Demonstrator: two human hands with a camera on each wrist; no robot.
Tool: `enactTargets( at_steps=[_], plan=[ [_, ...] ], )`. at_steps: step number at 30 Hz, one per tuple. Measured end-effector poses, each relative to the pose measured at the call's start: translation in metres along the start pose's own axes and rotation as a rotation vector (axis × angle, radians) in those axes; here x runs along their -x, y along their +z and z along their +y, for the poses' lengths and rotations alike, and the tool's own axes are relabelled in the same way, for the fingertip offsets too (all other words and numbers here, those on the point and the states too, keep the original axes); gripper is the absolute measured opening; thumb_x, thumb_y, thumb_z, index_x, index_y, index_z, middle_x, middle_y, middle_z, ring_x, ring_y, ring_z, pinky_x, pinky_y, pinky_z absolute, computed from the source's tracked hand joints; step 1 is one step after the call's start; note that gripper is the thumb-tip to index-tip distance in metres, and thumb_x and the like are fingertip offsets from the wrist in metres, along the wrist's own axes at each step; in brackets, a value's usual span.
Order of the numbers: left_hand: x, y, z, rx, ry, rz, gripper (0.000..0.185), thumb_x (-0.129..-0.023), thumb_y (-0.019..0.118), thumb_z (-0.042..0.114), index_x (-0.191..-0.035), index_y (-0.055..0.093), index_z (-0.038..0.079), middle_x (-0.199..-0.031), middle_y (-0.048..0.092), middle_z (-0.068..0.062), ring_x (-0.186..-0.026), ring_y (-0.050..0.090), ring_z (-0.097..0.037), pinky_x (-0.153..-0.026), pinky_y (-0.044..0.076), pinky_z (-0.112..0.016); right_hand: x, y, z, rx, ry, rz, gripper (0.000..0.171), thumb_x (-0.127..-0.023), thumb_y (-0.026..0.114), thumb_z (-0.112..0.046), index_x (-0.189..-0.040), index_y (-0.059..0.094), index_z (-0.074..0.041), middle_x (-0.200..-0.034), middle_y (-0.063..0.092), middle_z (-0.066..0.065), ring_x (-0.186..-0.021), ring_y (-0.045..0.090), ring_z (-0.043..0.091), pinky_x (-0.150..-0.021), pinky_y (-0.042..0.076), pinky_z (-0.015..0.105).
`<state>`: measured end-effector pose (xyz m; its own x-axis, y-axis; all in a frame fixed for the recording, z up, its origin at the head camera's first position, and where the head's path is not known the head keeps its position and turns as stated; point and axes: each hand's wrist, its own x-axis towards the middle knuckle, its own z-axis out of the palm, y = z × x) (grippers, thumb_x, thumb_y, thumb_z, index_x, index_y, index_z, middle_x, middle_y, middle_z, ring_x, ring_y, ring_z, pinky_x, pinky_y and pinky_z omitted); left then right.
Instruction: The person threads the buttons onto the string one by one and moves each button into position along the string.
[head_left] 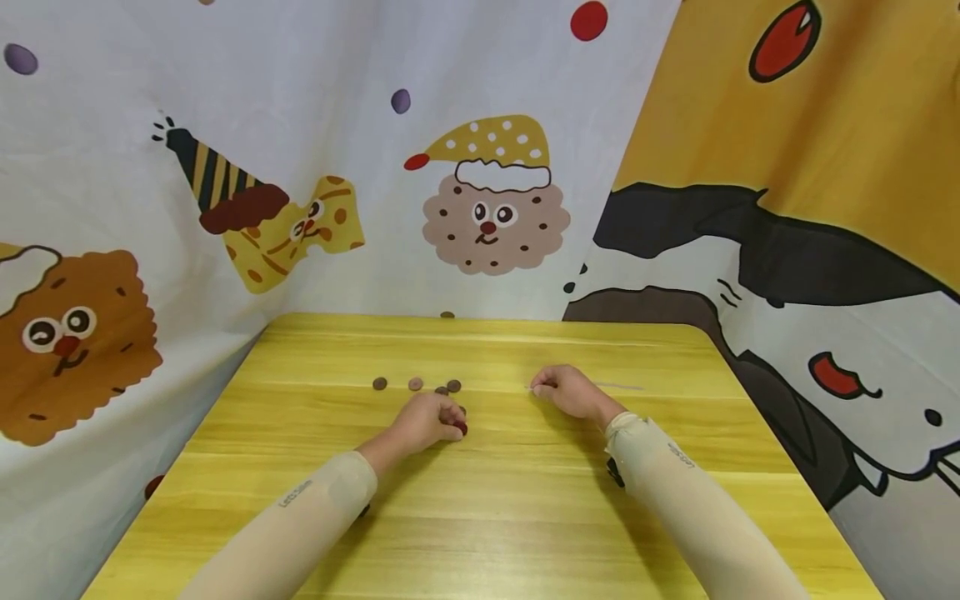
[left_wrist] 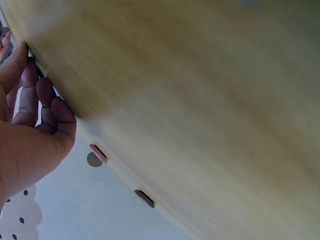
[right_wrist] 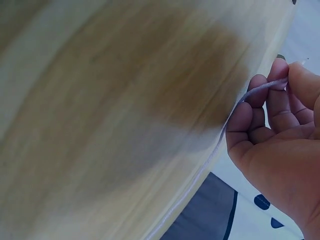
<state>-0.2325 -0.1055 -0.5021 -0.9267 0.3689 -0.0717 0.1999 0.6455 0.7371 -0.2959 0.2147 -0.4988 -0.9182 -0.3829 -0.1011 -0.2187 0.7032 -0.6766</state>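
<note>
A dark red disc (head_left: 461, 429) is pinched by the left hand (head_left: 427, 419). Beyond it, a pale string (head_left: 618, 386) is gripped near one end by the right hand (head_left: 567, 392); no disc is seen strung, and several brown discs (head_left: 380, 383) are left loose on the tabletop (head_left: 487, 517).

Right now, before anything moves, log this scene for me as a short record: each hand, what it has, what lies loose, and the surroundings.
left hand: the left hand pinches a dark red disc
right hand: the right hand pinches a pale string near one end
string's other part: trails along the table, to the right
loose pieces: several brown discs on the table, one partly hidden by the left hand
backdrop: cloth printed with cartoon faces
</note>
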Motion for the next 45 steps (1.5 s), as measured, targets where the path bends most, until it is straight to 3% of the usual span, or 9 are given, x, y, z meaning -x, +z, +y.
enactTargets(
  at_steps=[6,10,13,21,29,33,36,40,45],
  plan=[
    [-0.001,-0.002,-0.002,0.061,-0.028,0.061,0.009,-0.094,0.083,0.012,-0.103,0.082,0.012,-0.101,0.081,-0.004,-0.09,0.073,-0.012,-0.076,0.059,-0.026,0.0,0.001,0.0,-0.021,0.002,0.006,0.015,-0.109,0.063,-0.018,-0.113,0.076,-0.013,-0.116,0.075,0.004,-0.099,0.062,0.018,-0.093,0.053,0.039],
    [-0.003,-0.003,-0.003,0.128,-0.061,0.119,0.013,-0.094,0.083,0.015,-0.107,0.081,0.011,-0.121,0.066,-0.022,-0.093,0.071,-0.016,-0.075,0.058,-0.027,0.0,0.001,0.002,-0.024,0.0,0.0,0.015,-0.11,0.063,-0.019,-0.114,0.076,-0.013,-0.116,0.075,0.003,-0.1,0.062,0.017,-0.091,0.053,0.037],
    [-0.004,-0.004,-0.002,0.174,-0.104,0.155,0.015,-0.096,0.082,0.018,-0.11,0.081,0.011,-0.125,0.06,-0.021,-0.097,0.069,-0.018,-0.074,0.057,-0.026,0.0,0.001,0.002,-0.033,0.002,0.001,0.015,-0.109,0.063,-0.019,-0.114,0.076,-0.013,-0.117,0.075,0.003,-0.101,0.062,0.017,-0.091,0.053,0.036],
    [-0.012,-0.01,0.014,0.29,-0.157,0.318,0.014,-0.096,0.082,0.021,-0.108,0.081,0.012,-0.103,0.081,-0.005,-0.095,0.077,-0.024,-0.066,0.056,-0.028,0.006,-0.005,-0.003,-0.104,0.02,0.044,0.024,-0.11,0.062,-0.023,-0.124,0.074,-0.006,-0.122,0.074,0.009,-0.102,0.063,0.02,-0.089,0.052,0.036],
    [-0.027,0.0,0.036,0.419,-0.164,0.495,0.014,-0.095,0.083,0.019,-0.107,0.083,0.011,-0.105,0.082,-0.01,-0.093,0.079,-0.021,-0.082,0.065,-0.04,0.011,-0.011,-0.011,-0.182,0.057,0.056,0.039,-0.111,0.06,-0.037,-0.13,0.069,-0.004,-0.125,0.072,0.007,-0.108,0.062,0.025,-0.091,0.05,0.037],
    [-0.031,0.01,0.047,0.437,-0.14,0.536,0.016,-0.095,0.083,0.021,-0.109,0.083,0.012,-0.103,0.083,-0.009,-0.096,0.08,-0.023,-0.127,0.033,-0.057,0.012,-0.009,-0.016,-0.231,0.067,0.062,0.04,-0.11,0.061,-0.039,-0.131,0.069,-0.005,-0.124,0.072,0.006,-0.109,0.061,0.031,-0.088,0.049,0.037],
    [-0.034,0.017,0.051,0.446,-0.124,0.567,0.017,-0.094,0.085,0.021,-0.108,0.083,0.012,-0.1,0.084,-0.008,-0.094,0.081,-0.022,-0.128,0.033,-0.057,0.013,-0.006,-0.02,-0.274,0.058,0.067,0.039,-0.11,0.062,-0.036,-0.13,0.07,-0.003,-0.122,0.072,0.008,-0.11,0.062,0.037,-0.089,0.05,0.041],
    [-0.037,0.027,0.054,0.472,-0.111,0.584,0.015,-0.093,0.086,0.019,-0.106,0.083,0.011,-0.1,0.084,-0.008,-0.092,0.081,-0.019,-0.08,0.066,-0.037,0.015,-0.002,-0.024,-0.309,0.041,0.059,0.039,-0.111,0.061,-0.033,-0.129,0.069,0.0,-0.125,0.073,0.013,-0.118,0.066,0.038,-0.1,0.054,0.052],
    [-0.039,0.031,0.057,0.465,-0.077,0.587,0.014,-0.093,0.085,0.016,-0.105,0.082,0.01,-0.101,0.084,-0.01,-0.096,0.081,-0.022,-0.071,0.063,-0.024,0.018,0.001,-0.031,-0.296,0.037,0.057,0.033,-0.112,0.059,-0.034,-0.126,0.07,-0.006,-0.129,0.073,0.014,-0.124,0.07,0.031,-0.109,0.053,0.056]
  ],
)
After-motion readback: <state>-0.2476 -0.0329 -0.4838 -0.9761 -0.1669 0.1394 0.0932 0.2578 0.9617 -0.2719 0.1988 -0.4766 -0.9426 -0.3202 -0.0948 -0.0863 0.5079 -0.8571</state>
